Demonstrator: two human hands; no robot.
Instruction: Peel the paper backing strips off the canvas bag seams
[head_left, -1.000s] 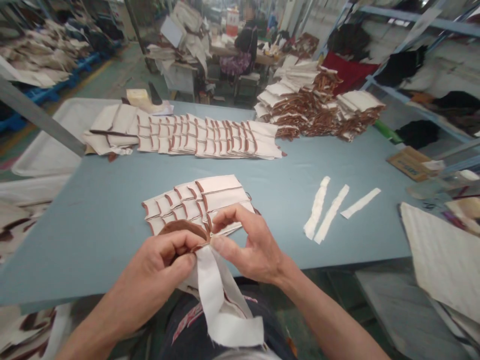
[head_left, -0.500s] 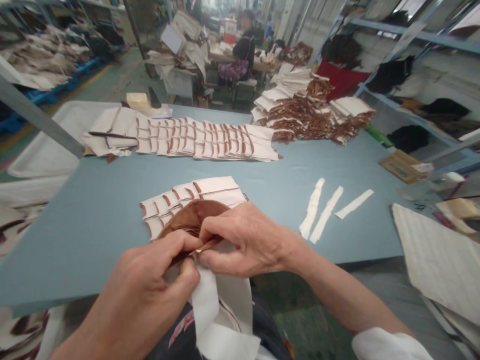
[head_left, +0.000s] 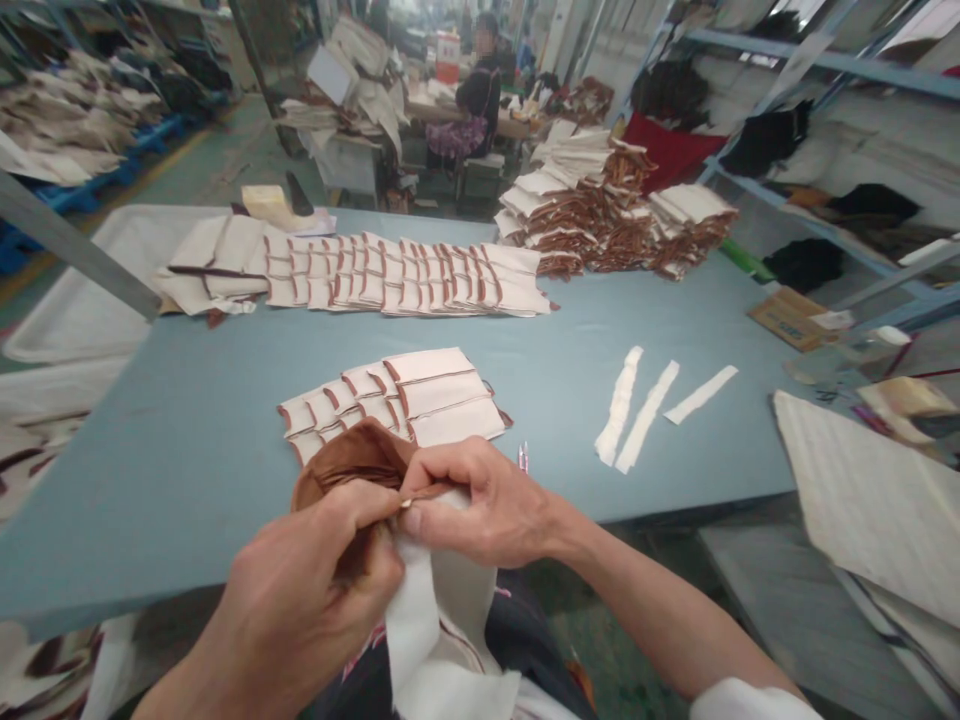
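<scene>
A brown and white fabric piece point(head_left: 352, 455) is held up at the table's near edge, its white part hanging down over my lap. My left hand point(head_left: 322, 560) pinches its brown edge between thumb and forefinger. Close beside it, my right hand point(head_left: 472, 500) pinches the same edge, the fingertips of both hands nearly touching. A narrow white strip point(head_left: 412, 620) hangs below the fingers; whether it is joined to the piece I cannot tell. Just beyond lies an overlapping row of white pieces with brown edges point(head_left: 442, 395). A small thread snipper point(head_left: 523, 457) rests right of my right hand.
Three loose white strips point(head_left: 628, 410) lie on the blue table point(head_left: 187, 420). A long row of overlapping pieces point(head_left: 390, 275) runs along the back, beside a tall brown and white stack point(head_left: 592, 205). A cardboard box point(head_left: 795, 318) is at right. A person point(head_left: 480, 95) sits beyond the table.
Both hands keep their pinch on the fabric. The brown part has shifted left and folded lower, so more of the near row and the small snipper show. The view has moved slightly.
</scene>
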